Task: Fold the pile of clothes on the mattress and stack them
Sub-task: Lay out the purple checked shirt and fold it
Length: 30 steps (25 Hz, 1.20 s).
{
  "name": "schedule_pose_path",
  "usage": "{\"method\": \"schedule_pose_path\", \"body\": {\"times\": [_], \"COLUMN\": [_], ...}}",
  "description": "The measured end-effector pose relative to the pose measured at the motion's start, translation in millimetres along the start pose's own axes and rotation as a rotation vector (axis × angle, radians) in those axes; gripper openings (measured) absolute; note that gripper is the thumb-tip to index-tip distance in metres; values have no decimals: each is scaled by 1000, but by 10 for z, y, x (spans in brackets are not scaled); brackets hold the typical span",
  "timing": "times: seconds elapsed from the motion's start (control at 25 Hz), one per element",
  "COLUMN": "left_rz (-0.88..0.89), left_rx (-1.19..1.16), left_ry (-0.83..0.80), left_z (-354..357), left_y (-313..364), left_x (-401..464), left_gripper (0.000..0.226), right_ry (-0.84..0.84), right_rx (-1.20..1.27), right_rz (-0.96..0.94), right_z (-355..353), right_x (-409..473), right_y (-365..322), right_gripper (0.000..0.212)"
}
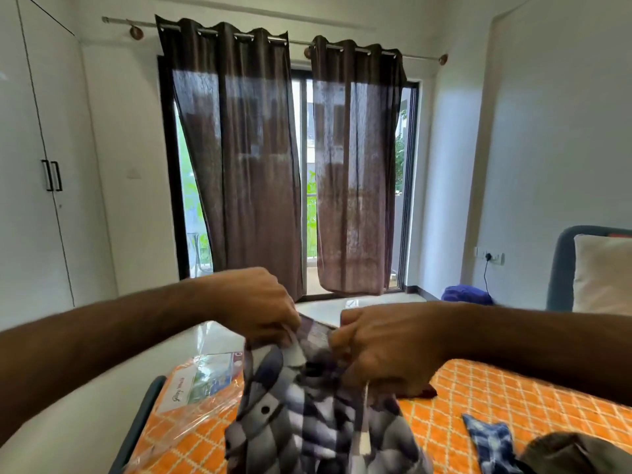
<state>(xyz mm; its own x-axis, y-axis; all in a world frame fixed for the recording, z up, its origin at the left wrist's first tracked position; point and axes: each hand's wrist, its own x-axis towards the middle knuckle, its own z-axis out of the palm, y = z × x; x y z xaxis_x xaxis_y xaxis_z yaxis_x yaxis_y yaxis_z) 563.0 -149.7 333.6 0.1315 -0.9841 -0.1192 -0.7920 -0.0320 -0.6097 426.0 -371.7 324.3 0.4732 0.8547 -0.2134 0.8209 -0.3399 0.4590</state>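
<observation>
A grey, white and black checked shirt (307,415) hangs in front of me above the mattress (478,388), which has an orange cover with a white lattice pattern. My left hand (253,302) pinches the shirt's upper edge on the left. My right hand (379,343) grips the same edge on the right, fingers curled into the cloth. The two hands are close together. The shirt's lower part drops out of view at the bottom. A blue and white tie-dye garment (489,443) and a dark grey garment (574,456) lie on the mattress at the lower right.
A clear plastic package (198,381) with printed paper lies on the mattress's left corner. A white pillow (602,271) leans on the blue headboard at the right. Brown curtains (260,159) hang over a glass door ahead. White wardrobe doors (37,165) stand at the left.
</observation>
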Motion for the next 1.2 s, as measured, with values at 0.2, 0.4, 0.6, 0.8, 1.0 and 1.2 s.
{"method": "schedule_pose_path", "body": {"times": [0.2,0.4,0.6,0.8,1.0,1.2], "left_rz": [-124,-219,-544,-600,-493,-484], "left_rx": [256,358,54,-276,-256,-250], "left_ry": [112,7,340,483,574,687], "left_z": [-362,-702,-818,-778,-978,-1002], "left_y": [-424,-529,-1042,-1022,-975,-900], "left_x": [-342,-58,-256,-219,-80,21], "left_gripper": [16,21,25,33,31,29], "right_ry": [-97,31,-345,152,525,835], "right_rx": [-181,-367,236,166,348,479], "right_rz": [333,903,538,594,617,723], "right_z": [-69,-285,-694,-797,-760,-686], "right_x": [-234,-350,-176,-255,-193,-99], "right_y": [623,1519,1347,1463,1443,1434], "right_gripper": [21,9,16,20,8,23]}}
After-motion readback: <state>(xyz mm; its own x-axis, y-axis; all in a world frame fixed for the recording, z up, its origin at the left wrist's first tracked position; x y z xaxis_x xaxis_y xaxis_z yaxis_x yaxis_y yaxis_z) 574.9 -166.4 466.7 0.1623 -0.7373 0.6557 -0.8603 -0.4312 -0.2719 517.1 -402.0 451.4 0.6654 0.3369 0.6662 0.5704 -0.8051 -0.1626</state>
